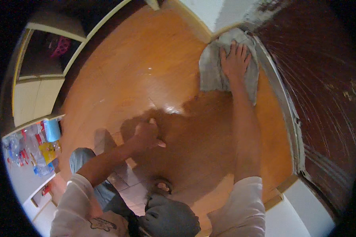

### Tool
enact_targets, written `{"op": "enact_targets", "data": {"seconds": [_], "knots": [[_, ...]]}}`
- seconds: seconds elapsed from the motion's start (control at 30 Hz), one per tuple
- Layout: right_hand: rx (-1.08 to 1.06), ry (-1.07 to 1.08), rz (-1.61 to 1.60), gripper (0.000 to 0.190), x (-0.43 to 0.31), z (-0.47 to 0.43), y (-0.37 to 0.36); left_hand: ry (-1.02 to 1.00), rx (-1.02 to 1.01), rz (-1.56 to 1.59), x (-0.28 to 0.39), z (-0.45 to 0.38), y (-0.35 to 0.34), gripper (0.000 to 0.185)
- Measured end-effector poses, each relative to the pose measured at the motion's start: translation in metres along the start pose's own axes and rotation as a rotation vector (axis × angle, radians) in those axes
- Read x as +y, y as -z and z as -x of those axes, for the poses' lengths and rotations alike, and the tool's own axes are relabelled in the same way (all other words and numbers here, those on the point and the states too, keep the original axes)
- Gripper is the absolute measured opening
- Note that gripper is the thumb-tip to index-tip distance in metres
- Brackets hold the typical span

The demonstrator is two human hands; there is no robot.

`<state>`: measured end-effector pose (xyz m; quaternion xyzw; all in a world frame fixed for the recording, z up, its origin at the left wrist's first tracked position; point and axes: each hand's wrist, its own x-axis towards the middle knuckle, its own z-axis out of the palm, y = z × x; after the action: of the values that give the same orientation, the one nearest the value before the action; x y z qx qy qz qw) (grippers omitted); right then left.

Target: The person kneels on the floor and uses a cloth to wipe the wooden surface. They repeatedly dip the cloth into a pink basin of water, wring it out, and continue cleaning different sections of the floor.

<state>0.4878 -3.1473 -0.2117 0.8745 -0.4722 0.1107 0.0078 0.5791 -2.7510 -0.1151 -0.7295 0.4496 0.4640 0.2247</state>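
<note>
Stretched far forward, my right hand [235, 62] rests flat on a grey cloth [212, 71], its fingers straight and spread. The cloth lies on the orange-brown floor [121, 77] at a wall corner, beside a raised sill [280, 83]. Nearer to me, my left hand [147, 133] is over a shadowed part of the floor, with some fingers curled and the thumb sticking out. Nothing shows in the left hand, but its palm side is hidden. Whether it touches the floor is unclear.
A dark brown door-like panel [317, 89] with scratches or streaks stands at right. White wall [216, 11] with skirting meets the floor ahead. At left are a pale cabinet [38, 97] and several plastic bottles and packages [35, 145]. My bent knees [172, 216] are close below.
</note>
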Motion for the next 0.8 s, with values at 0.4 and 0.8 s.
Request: {"op": "enact_targets", "data": {"seconds": [0.4, 0.8], "knots": [[-0.038, 0.018, 0.151, 0.071, -0.037, -0.007, -0.023, -0.139, 0.092, -0.107, -0.003, -0.002, -0.005, 0.122], [-0.115, 0.424, -0.147, 0.071, -0.199, 0.014, -0.002, -0.171, 0.215, 0.067, -0.014, -0.016, -0.031, 0.109]]}}
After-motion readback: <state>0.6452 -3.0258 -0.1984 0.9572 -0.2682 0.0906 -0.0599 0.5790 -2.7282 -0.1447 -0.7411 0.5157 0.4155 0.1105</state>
